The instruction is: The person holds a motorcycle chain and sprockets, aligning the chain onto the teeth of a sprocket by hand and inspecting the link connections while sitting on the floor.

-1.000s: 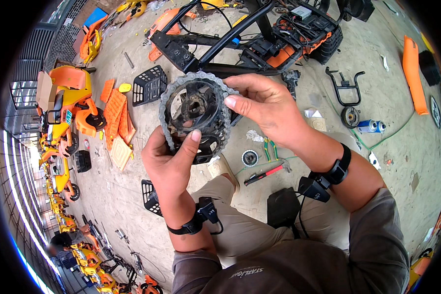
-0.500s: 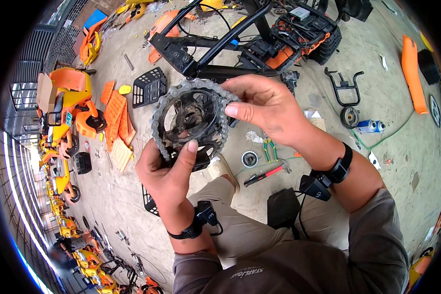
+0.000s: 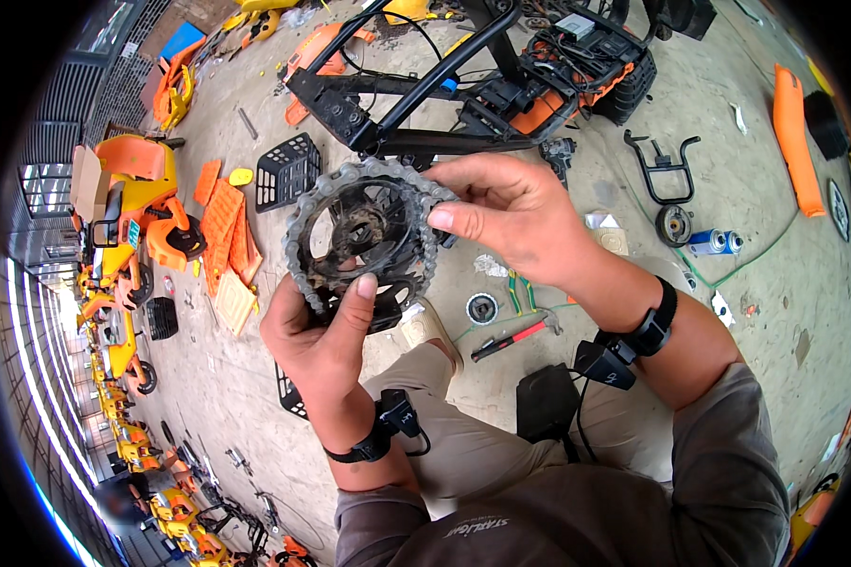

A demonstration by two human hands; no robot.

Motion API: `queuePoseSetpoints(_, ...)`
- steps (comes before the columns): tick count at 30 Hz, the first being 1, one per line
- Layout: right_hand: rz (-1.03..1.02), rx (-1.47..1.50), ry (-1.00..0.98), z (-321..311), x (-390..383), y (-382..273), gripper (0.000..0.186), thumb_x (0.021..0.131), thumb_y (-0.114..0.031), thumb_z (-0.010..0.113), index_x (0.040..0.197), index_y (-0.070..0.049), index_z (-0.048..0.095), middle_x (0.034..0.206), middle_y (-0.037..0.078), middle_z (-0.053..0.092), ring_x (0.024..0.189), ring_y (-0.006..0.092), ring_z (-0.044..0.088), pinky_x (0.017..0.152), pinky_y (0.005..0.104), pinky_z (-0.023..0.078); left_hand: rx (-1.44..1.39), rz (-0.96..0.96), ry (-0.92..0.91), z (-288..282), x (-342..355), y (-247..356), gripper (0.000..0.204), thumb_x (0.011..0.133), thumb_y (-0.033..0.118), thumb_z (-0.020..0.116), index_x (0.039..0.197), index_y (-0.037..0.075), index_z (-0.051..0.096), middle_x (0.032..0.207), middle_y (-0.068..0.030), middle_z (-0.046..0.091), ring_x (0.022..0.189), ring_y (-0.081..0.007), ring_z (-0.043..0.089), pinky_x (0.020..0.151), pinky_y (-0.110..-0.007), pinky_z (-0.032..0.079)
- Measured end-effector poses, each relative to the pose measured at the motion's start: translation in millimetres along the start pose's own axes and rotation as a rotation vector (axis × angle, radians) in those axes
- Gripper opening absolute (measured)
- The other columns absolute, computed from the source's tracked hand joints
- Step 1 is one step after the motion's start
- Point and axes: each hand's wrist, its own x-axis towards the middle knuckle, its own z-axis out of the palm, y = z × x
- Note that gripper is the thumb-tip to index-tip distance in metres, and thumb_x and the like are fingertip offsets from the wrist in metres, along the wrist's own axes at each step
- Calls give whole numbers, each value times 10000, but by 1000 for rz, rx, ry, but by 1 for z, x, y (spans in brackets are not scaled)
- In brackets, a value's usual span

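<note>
A dirty black chainring [image 3: 362, 232] is held up in front of me, tilted, with a grey roller chain [image 3: 294, 253] looped around its rim. My left hand [image 3: 317, 331] grips the ring from below, thumb on its near face and fingers behind, partly hidden. At the ring's upper right, my right hand [image 3: 511, 215] pinches the chain between thumb and forefinger. On the floor beyond lie a red-and-black hammer [image 3: 515, 337], green-handled pliers [image 3: 520, 291] and a small round toothed part [image 3: 482, 308].
A black vehicle frame [image 3: 425, 90] with wiring stands ahead. A black plastic basket [image 3: 288, 172] and orange panels [image 3: 225, 231] lie to the left. To the right are a bent black tube bracket [image 3: 667, 170], blue spray cans [image 3: 714, 243] and a long orange panel [image 3: 797, 142]. Yellow vehicles [image 3: 123, 340] line the far left.
The chainring and chain have shifted slightly left and tipped a little. Both hands keep their grips, the right one moving slightly with the chain.
</note>
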Motion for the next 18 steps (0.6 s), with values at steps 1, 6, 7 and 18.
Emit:
queuePoseSetpoints(1,0,0,0,1,0,0,309,843,-40,681,1126,52,599,977,65,660,858,76,597,720,210,498,0,0,0,0,0,-1,217,761,-23,733,955,-47,638,895,-76,664,804,-107,587,761,-235,469)
queuePoseSetpoints(6,-18,9,10,2,-1,2,310,846,-45,682,1134,42,607,947,44,657,819,55,580,679,195,482,-6,-50,-3,-3,0,-2,226,762,-22,733,964,-51,635,908,-82,664,808,-113,590,766,-238,470)
queuePoseSetpoints(7,-18,10,11,2,-1,2,310,846,-45,682,1134,42,607,947,44,657,819,55,580,679,195,482,-5,-50,-3,-3,0,-3,226,762,-22,733,964,-51,635,908,-82,664,808,-113,590,766,-238,470)
queuePoseSetpoints(18,-18,-54,-8,4,-4,-2,335,877,-83,655,1176,50,585,949,45,656,820,58,580,677,198,491,-33,-47,-5,-3,1,-5,228,770,-9,735,975,-39,638,918,-62,659,821,-99,575,771,-226,458)
